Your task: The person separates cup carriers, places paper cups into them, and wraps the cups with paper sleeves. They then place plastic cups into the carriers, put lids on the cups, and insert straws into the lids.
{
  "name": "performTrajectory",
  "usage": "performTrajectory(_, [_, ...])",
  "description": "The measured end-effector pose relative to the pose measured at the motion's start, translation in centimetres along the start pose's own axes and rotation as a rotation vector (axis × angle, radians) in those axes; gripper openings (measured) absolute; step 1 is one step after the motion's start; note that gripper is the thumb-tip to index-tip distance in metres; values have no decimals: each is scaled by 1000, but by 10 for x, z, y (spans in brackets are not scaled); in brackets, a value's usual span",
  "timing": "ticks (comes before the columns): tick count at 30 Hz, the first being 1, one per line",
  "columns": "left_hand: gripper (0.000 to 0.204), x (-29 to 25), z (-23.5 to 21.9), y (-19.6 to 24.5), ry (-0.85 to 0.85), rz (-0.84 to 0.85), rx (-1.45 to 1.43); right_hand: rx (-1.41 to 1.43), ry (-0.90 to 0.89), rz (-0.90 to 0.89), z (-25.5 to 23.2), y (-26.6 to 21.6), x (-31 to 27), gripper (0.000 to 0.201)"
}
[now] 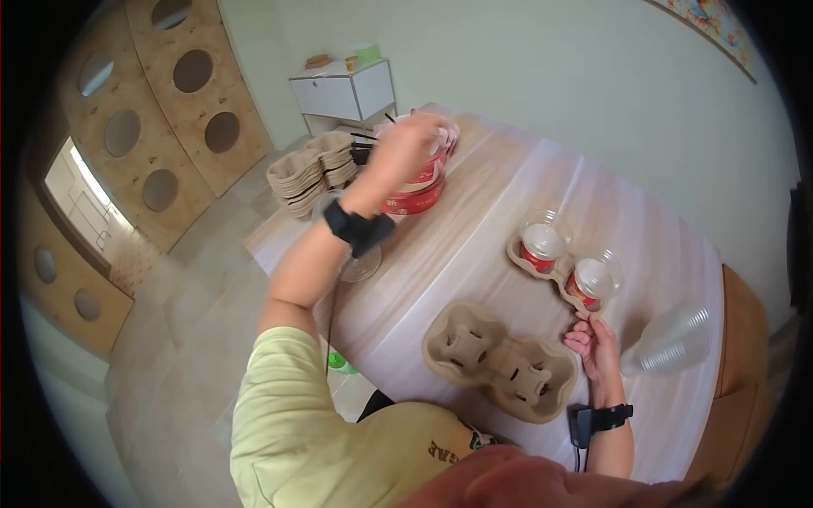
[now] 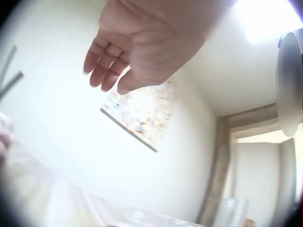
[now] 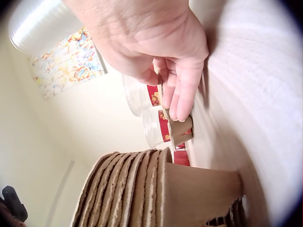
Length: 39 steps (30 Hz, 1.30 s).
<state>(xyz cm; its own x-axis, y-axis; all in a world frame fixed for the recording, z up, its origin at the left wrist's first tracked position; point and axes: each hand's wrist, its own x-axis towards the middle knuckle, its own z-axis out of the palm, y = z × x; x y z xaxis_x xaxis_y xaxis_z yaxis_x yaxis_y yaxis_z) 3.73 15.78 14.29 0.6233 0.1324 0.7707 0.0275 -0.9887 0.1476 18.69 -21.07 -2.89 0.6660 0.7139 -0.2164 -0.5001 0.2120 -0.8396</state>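
My left hand [image 1: 411, 140] is raised over a red container [image 1: 415, 199] at the table's far left, blurred in the head view. In the left wrist view its fingers [image 2: 110, 66] hang loosely bent, holding nothing. My right hand [image 1: 597, 347] is low by the table; its thumb and fingers [image 3: 177, 94] pinch the near end of a pulp cup carrier [image 1: 559, 276]. Two clear lidded cups [image 1: 542, 241] with red bands sit in that carrier. Beside this hand lies a stack of nested pulp cup carriers [image 3: 128, 189].
Nested clear plastic cups [image 1: 673, 339] lie at the right, near a brown chair [image 1: 724, 406]. More stacked carriers [image 1: 309, 173] stand at the far left corner, close to black straws [image 1: 364, 144]. A clear lid or cup [image 1: 362, 264] is under the left forearm.
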Motion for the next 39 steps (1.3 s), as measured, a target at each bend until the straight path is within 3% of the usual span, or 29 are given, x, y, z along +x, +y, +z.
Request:
performTrajectory(2, [20,-23,-21,-65,-126,-171,295,34,-12,6,-3,1,1,31])
performTrajectory(4, [20,-40,-36,-99,-249,-312,334,65,-17,7,-4,2,1,31])
performTrajectory(7, [21,-53,-40,-104,-381,-430,249,68,-11,6,-4,0,1,32])
performTrajectory(11, [19,-61,-20,-118,-374,-461,102,51,-4,-4,-1,-1,-2,32])
performTrajectory(13, [13,-63,-11,-126,-221,-333,137,51,0,-9,-1,-1,-3,32])
performTrajectory(14, [13,-60,-11,-122,-224,-328,132,46,-14,-10,-2,0,-2,32])
performTrajectory(17, [6,-54,-17,-113,-203,-539,-17,41,-38,-16,-4,0,-1,31])
performTrajectory(18, [6,-54,-18,-114,-208,-536,-15,36,-49,-18,-4,1,-1,31])
performTrajectory(21, [6,-46,-27,-118,0,-442,69,24,-46,-18,-1,0,-3,31])
performTrajectory(23, [7,-32,-41,-119,119,-500,44,19,-48,-17,-1,0,-3,31])
performTrajectory(25, [9,-16,-60,-104,221,-330,144,20,-37,-19,0,-1,-1,32])
performTrajectory(27, [10,3,-72,-61,299,-154,253,17,-34,1,0,-1,-3,32])
performTrajectory(31, [6,24,-54,21,232,-132,-162,34,3,1,0,-1,-3,32])
performTrajectory(33, [8,28,-38,45,-48,-78,-331,43,-48,18,0,-3,-3,32])
performTrajectory(34, [7,30,-29,57,-100,22,-285,44,-42,15,1,-3,-3,32])
performTrajectory(39, [3,47,-7,76,-443,-92,-397,48,-46,29,2,-4,-4,33])
